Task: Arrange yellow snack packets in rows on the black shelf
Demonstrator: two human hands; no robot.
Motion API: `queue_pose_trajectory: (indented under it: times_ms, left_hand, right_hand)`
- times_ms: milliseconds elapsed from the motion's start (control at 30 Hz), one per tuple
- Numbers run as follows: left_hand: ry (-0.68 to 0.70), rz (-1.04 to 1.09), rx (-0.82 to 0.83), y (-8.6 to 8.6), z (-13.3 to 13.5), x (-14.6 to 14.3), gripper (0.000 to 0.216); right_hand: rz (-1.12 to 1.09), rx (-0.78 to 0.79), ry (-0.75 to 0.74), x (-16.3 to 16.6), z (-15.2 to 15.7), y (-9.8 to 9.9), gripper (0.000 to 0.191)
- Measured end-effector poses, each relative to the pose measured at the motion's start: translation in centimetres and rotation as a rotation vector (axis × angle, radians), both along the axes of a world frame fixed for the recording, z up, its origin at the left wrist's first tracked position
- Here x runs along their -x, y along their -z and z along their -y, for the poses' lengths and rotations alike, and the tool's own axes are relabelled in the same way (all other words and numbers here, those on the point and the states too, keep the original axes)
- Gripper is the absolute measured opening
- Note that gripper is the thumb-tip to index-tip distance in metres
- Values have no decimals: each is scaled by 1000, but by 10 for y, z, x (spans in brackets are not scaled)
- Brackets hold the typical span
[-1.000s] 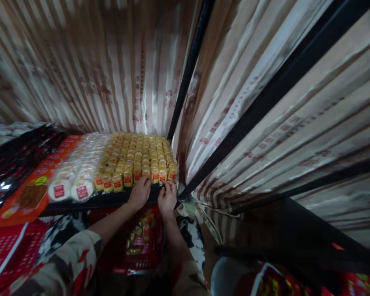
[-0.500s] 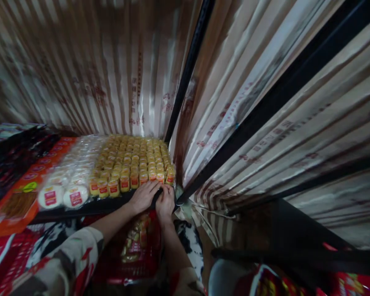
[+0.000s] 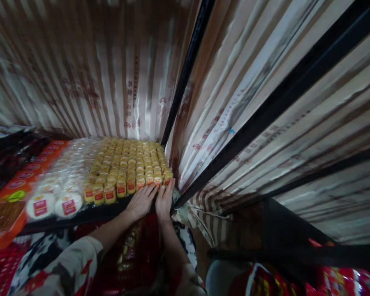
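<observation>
Rows of small yellow packets with red labels fill the right end of a dark shelf. My left hand lies at the front edge of these rows, fingers stretched out flat against the front packets. My right hand is beside it at the shelf's right corner, fingers also straight and pressed on the last packets. Neither hand grips anything. A patterned sleeve covers my left arm.
White round packets and orange packets lie left of the yellow ones. Striped plastic sheeting hangs behind and to the right, with black frame bars. A red basket with packets sits below the shelf.
Both hands have gone from pinching at the front packets to lying flat with straight fingers. The view has drifted slightly, so the shelf sits lower and further left.
</observation>
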State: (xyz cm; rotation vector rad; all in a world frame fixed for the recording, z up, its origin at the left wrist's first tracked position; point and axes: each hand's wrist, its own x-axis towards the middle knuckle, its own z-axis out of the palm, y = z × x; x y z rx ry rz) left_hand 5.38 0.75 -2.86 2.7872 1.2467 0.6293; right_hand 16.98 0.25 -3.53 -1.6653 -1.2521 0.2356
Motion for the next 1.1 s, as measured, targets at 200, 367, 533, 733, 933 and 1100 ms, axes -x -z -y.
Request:
queue_pose_trajectory:
  times_ms: [200, 367, 533, 733, 933, 1100]
  left_hand:
    - [6, 17, 15, 3, -1, -2, 48]
    - [6, 9, 13, 5, -1, -3, 45]
    - [4, 11, -7, 9, -1, -1, 49]
    - [17, -19, -44, 12, -2, 0, 48]
    - [46, 48, -127, 23, -4, 2, 43]
    - [43, 70, -126, 20, -6, 1, 43]
  right_hand:
    - [73, 1, -35, 5, -12, 5, 57]
    - [135, 15, -86, 3, -7, 8, 57]
    - [75, -26, -32, 3, -5, 0, 55]
    - [-8, -74, -20, 2, -4, -5, 49]
    - [-58, -81, -12, 3, -6, -3, 48]
    - [-48, -85, -29, 1, -7, 0, 48]
